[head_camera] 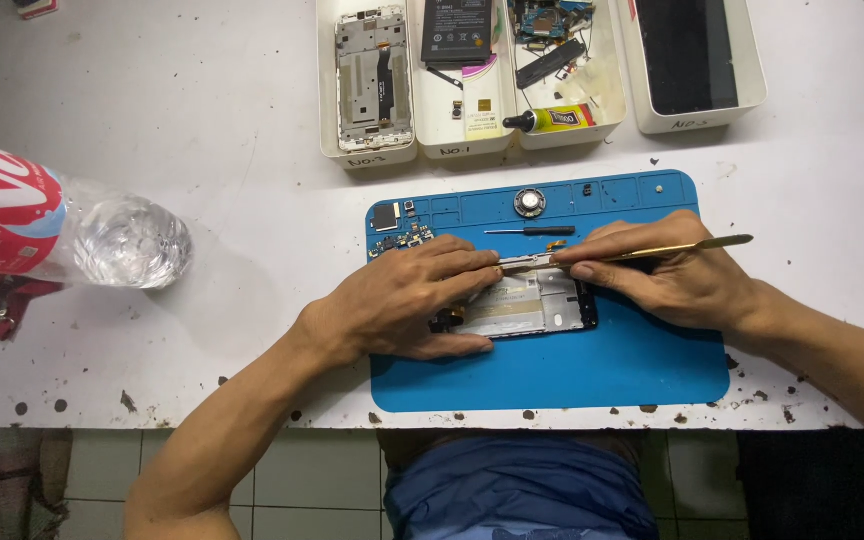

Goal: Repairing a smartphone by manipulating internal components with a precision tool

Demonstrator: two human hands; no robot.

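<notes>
Bright, even light falls from above my table (202, 120); soft shadows sit under my arms; focus is sharp; edges bend slightly.
</notes>
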